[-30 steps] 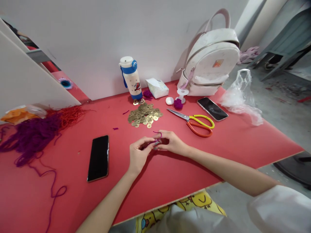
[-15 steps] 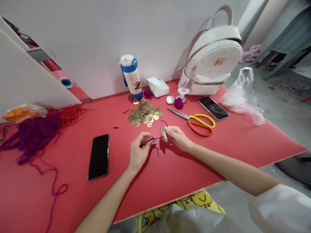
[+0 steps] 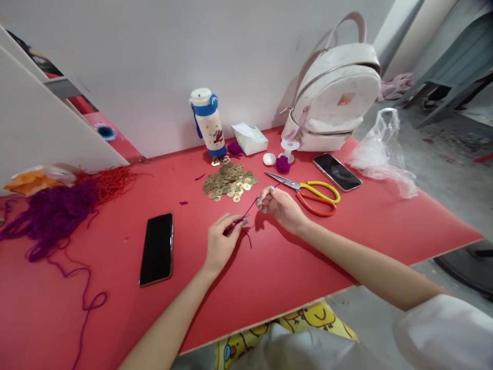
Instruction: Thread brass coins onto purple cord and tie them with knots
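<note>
A short purple thread (image 3: 250, 208) is stretched between my two hands over the red table (image 3: 269, 267). My left hand (image 3: 222, 241) pinches its lower end, with a loose tail hanging beside the fingers. My right hand (image 3: 279, 205) pinches the upper end, lifted slightly toward the pile of brass coins (image 3: 229, 185). Orange and yellow scissors (image 3: 308, 192) lie just right of my right hand.
A black phone (image 3: 156, 248) lies left of my hands, a second phone (image 3: 336, 172) at the right. A water bottle (image 3: 208, 123), tissue pack (image 3: 250, 139), thread spool (image 3: 287, 154) and white backpack (image 3: 335, 97) stand at the back. Purple and red yarn (image 3: 57, 210) is heaped at the left. A plastic bag (image 3: 381, 154) hangs off the right edge.
My hands were close together around the thread. My right hand has moved up and away to the right, drawing the thread taut. My left hand has stayed nearly in place.
</note>
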`<state>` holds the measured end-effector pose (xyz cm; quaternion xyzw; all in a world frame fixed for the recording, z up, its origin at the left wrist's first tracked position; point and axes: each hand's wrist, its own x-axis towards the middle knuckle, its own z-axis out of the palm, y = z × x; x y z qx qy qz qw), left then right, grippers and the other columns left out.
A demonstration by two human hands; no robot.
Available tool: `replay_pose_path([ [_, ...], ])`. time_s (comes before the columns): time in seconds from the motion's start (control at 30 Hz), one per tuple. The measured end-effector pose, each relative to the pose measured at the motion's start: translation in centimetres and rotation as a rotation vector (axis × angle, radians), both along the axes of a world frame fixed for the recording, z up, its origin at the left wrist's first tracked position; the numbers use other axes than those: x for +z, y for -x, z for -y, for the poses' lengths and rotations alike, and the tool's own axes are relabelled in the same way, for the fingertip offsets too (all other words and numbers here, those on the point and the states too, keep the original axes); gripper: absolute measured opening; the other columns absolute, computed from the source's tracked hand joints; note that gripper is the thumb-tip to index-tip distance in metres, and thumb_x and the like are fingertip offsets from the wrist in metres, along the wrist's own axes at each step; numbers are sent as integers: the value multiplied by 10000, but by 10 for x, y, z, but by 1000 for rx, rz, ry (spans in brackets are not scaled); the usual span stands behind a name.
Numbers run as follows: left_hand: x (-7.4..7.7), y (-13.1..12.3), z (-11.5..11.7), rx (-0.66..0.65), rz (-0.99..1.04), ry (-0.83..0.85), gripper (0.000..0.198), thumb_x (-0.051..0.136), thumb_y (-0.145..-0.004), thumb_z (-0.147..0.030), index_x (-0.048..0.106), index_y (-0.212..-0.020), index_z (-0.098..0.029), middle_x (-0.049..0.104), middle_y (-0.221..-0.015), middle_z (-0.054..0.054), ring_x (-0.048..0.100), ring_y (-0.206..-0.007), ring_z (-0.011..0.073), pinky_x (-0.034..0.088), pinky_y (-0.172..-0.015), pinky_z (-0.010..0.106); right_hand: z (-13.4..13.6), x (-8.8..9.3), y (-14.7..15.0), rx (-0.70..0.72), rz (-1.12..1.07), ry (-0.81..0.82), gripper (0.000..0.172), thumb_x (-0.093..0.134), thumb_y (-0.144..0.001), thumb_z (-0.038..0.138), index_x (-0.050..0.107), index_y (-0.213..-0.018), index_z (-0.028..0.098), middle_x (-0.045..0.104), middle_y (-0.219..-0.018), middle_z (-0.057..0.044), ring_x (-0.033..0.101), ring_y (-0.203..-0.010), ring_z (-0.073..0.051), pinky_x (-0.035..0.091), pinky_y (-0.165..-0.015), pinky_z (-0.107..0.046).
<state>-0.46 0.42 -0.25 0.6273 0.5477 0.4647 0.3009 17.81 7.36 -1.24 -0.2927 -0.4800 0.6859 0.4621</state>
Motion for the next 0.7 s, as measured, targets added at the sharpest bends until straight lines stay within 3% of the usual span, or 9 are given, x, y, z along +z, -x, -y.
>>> replay_pose_path([
  [0.2,4,0,2,52,79,37,161,638,-830,-276,729,-742,-178,682,-656,22,641,-606,151,503,-577,229,-1,-2,0,38,-71,55,313,536,-900,504,606,-882,200,677,-889,-69,621,-795,-169,514,-695,-287],
  [0.3,4,-1,3,90,117,74,172,639,-820,-294,702,-714,-175,624,-546,-12,584,-502,130,478,-519,221,0,1,1,51,-63,68,309,561,-880,462,593,-1075,225,688,-1000,-67,633,-811,-160,519,-698,-277],
  [0.37,4,-1,3,106,132,88,184,635,-823,-309,692,-713,-172,599,-523,-22,554,-470,118,461,-492,215,0,2,2,13,-62,87,358,570,-868,438,525,-1177,262,669,-1105,-59,635,-809,-151,524,-686,-272],
  [0.47,4,-1,3,113,143,81,192,622,-835,-313,701,-736,-169,611,-552,-17,555,-481,114,455,-492,208,1,1,3,-83,-70,101,315,612,-845,414,475,-1097,285,631,-1169,-35,629,-782,-134,521,-658,-261],
  [0.57,3,0,3,118,146,78,187,607,-846,-301,715,-770,-169,594,-538,-24,550,-473,114,453,-491,209,5,0,4,-91,20,1,214,609,-873,425,506,-939,249,630,-980,-6,593,-701,-118,500,-641,-253],
  [0.7,2,0,3,105,153,95,199,604,-863,-313,725,-801,-168,608,-540,-18,571,-481,123,470,-500,213,15,-2,7,45,376,-317,283,555,-931,441,624,-830,185,597,-762,-11,562,-668,-129,459,-656,-260],
])
